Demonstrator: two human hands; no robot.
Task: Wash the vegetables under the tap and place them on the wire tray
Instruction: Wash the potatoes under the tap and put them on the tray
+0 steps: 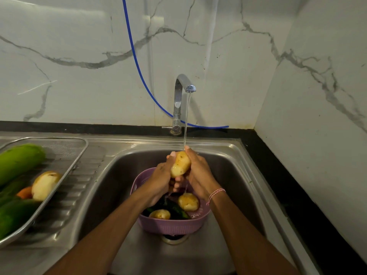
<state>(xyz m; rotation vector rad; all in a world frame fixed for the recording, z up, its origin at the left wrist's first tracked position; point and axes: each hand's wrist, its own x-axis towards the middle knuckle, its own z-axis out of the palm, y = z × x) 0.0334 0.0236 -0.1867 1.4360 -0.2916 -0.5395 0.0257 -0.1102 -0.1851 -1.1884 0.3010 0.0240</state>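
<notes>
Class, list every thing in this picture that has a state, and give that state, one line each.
Tap: running.
Potato: held under the stream, wet.
Left hand: gripping the potato.
Right hand: gripping the potato.
Purple colander: in the sink, holding two more potatoes.
Wire tray: partly loaded with vegetables.

A home kitchen — steel sink (234, 155), tap (179, 100), marble-look wall (79, 56), black countertop (278, 175).

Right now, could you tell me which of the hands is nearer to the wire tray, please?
Left. The left hand grips the potato on the side facing the wire tray, which sits off to its left; the right hand grips the potato's far side.
</notes>
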